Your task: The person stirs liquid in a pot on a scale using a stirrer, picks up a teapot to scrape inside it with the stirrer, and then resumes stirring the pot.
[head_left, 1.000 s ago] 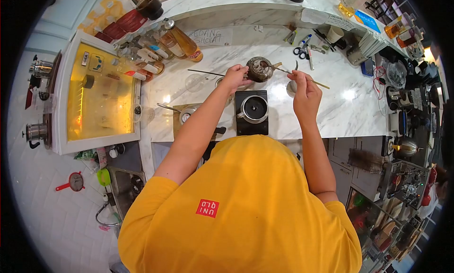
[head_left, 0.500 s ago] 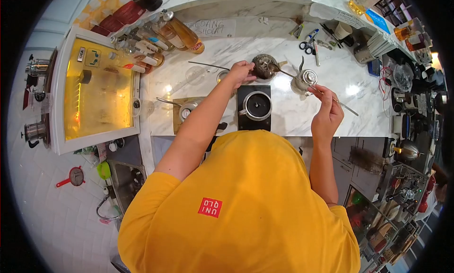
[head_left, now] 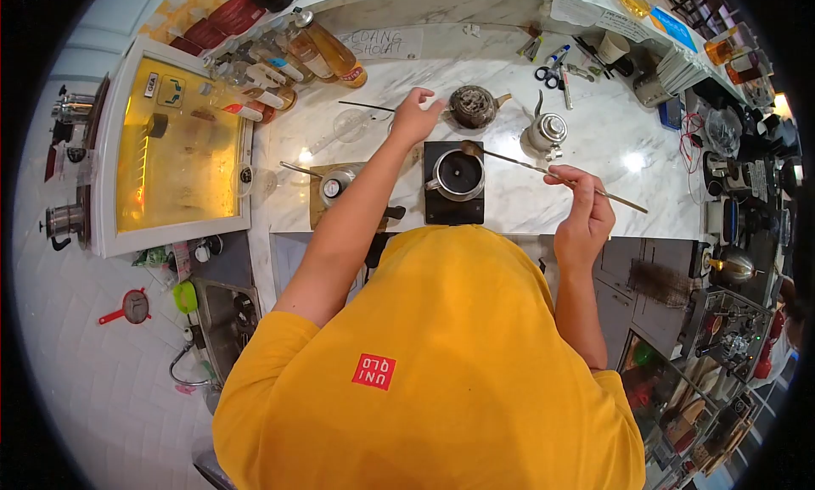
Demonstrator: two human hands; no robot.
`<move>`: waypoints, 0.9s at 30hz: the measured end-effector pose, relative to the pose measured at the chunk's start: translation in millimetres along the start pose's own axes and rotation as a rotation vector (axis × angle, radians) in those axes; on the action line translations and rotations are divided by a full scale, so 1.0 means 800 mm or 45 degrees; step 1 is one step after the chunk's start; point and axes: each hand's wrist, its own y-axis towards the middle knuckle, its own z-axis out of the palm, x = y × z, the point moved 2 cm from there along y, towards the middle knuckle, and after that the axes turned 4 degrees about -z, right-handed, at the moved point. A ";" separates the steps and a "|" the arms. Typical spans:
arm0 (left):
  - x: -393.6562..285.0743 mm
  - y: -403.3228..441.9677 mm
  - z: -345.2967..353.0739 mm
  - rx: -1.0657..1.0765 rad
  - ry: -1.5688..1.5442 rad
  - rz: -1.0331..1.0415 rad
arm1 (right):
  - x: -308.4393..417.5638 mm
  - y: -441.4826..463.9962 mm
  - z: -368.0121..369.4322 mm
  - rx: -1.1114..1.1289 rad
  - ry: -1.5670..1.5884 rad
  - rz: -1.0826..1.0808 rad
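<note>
My right hand [head_left: 586, 210] pinches the shaft of a long spoon [head_left: 552, 171], whose bowl end hangs over the rim of a metal cup [head_left: 459, 175] of dark liquid. The cup stands on a black scale [head_left: 454, 210]. Just left of a dark teapot [head_left: 474, 106] is my left hand [head_left: 417, 117], fingers apart and holding nothing. The teapot has no lid on and shows leafy dark contents. Beyond the spoon's shaft stands a silver pot [head_left: 547, 133] with a thin curved spout.
At left on the counter are a wooden board [head_left: 321, 222] with a metal vessel [head_left: 335, 184], a clear glass [head_left: 349, 125] and bottles [head_left: 335, 56]. Scissors [head_left: 548, 78] and pens lie at the back right. An open yellow-lit case [head_left: 182, 159] stands far left.
The spoon has come out of the teapot and its bowl has moved down to the metal cup. My left hand has let go of the teapot and moved left.
</note>
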 end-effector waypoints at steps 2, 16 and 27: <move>-0.020 -0.040 -0.036 -0.043 -0.048 0.018 | -0.002 -0.004 0.001 0.064 -0.067 -0.003; -0.038 -0.241 -0.056 0.050 -0.251 0.021 | -0.031 0.000 0.025 0.352 -0.293 -0.003; -0.020 -0.230 -0.045 0.041 -0.227 0.053 | -0.055 0.009 0.018 0.214 -0.035 0.116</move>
